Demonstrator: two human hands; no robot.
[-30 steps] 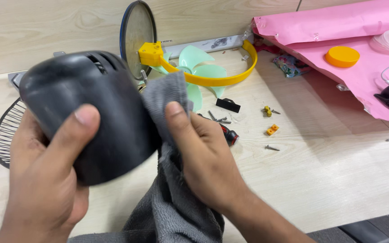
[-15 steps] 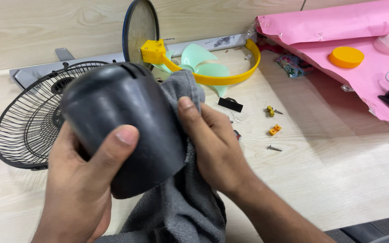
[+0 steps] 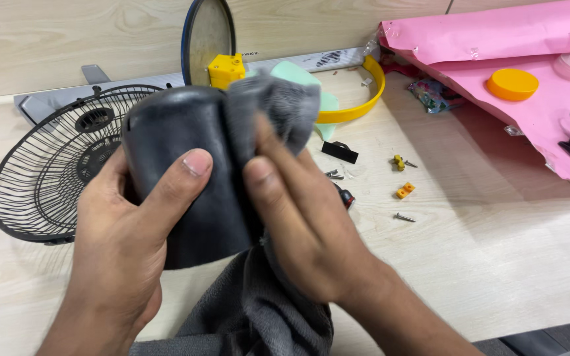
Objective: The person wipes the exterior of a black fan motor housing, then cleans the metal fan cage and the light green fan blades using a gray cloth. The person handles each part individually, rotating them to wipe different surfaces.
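Left hand [image 3: 123, 264]: closed around the black fan motor housing [image 3: 186, 184], thumb laid across its front, holding it up off the bench [image 3: 509, 264].
Right hand [image 3: 305, 231]: closed on a grey cloth [image 3: 258, 310], pressing a fold of it against the housing's upper right side.
Cloth: bunched over the top of the housing, the rest hanging below the hands toward the near edge.
Progress: the housing's visible face looks clean and matte; wiping appears under way, with the far side hidden, so I cannot tell how much is left. Other fan parts lie apart, unassembled.
Mid bench, left: black wire fan grille [image 3: 41, 178] lying flat, just behind the housing.
Mid bench, right: loose screws [image 3: 404, 217], small yellow clips [image 3: 404, 190] and a black plastic piece [image 3: 340, 152], scattered near each other.
Farther back: yellow ring [image 3: 364, 99] with mint green fan blades [image 3: 298, 76] partly hidden by the cloth; a round blue-rimmed disc [image 3: 209, 39] standing upright on a yellow block.
Far right: pink sheet [image 3: 496, 46] carrying an orange lid [image 3: 512, 84].
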